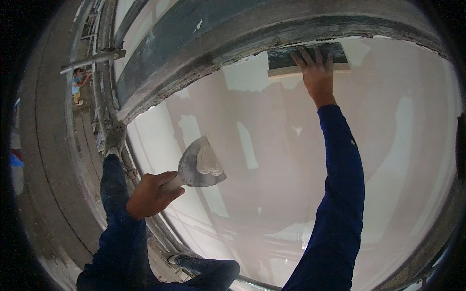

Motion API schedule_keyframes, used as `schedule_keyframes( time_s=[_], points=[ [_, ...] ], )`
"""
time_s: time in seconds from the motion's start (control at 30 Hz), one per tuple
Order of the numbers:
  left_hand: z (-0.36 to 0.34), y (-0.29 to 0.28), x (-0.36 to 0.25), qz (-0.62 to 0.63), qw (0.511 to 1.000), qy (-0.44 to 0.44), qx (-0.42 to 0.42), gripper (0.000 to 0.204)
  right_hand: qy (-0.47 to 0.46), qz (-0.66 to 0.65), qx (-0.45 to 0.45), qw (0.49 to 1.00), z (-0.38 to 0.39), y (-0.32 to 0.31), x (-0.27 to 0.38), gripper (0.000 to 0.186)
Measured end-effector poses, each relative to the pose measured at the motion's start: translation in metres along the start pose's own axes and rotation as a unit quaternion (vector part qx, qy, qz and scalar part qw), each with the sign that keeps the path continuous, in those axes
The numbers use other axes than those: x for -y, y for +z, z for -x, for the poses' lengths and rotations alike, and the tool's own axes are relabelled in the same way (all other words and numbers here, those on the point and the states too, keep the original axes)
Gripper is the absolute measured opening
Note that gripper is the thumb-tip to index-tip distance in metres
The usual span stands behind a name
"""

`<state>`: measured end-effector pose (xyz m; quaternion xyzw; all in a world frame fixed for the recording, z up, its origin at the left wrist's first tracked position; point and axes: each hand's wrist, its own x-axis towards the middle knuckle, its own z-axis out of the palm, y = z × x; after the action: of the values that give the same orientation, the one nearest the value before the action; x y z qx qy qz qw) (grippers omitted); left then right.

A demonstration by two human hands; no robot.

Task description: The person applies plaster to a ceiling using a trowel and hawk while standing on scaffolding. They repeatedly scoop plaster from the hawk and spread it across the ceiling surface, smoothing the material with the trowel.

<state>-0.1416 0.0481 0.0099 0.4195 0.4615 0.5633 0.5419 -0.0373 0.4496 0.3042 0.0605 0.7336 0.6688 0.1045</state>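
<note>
My left hand (pixel 150 195) is closed round the handle of a putty knife (pixel 188 167), held up in front of the pale wall (pixel 291 169). A lump of whitish putty (pixel 208 161) sits on its broad, rounded blade. Up at the wall's top edge, my right hand (pixel 318 80) holds a wide, dark rectangular spreading blade (pixel 281 59) with a wooden strip (pixel 286 72) along its lower side. Its fingers are spread over the dark face; the thumb is hidden. The blade lies against the wall. Lighter and darker smeared patches cover the wall surface.
A rough grey ledge (pixel 194 60) curves along the wall's top. Metal scaffold pipes (pixel 92 60) run along the left, close to my shod foot (pixel 115 136) and bent leg (pixel 213 269). Far off at the left, another person (pixel 77 87) stands beyond the pipes.
</note>
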Motion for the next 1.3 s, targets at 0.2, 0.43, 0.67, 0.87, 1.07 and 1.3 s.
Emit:
schedule_keyframes(
  time_s=[0.2,0.43,0.67,0.87,1.07,1.3],
  points=[
    [0.001,0.001,0.002,-0.018,0.999,-0.028,-0.004,0.036,-0.021,0.024,0.043,0.999,0.002,0.013,-0.002,0.051],
    [0.006,-0.008,0.013,-0.142,0.985,0.076,-0.053,0.036,-0.008,0.027,0.074,0.997,0.033,0.002,0.009,0.056],
    [0.019,-0.011,0.017,-0.127,0.989,-0.008,-0.07,0.034,0.007,0.019,0.158,0.987,0.125,-0.035,0.032,0.06],
    [0.017,-0.001,0.017,-0.163,0.978,-0.125,-0.042,0.037,0.015,-0.009,0.224,0.974,0.215,-0.07,0.045,0.055],
    [0.019,0.024,0.032,-0.138,0.985,-0.063,-0.085,0.042,0.029,-0.042,0.272,0.961,0.34,-0.111,0.05,0.059],
    [0.007,0.03,0.07,-0.106,0.988,-0.076,-0.085,0.037,0.067,-0.091,0.329,0.938,0.473,-0.15,0.068,0.069]
  ],
)
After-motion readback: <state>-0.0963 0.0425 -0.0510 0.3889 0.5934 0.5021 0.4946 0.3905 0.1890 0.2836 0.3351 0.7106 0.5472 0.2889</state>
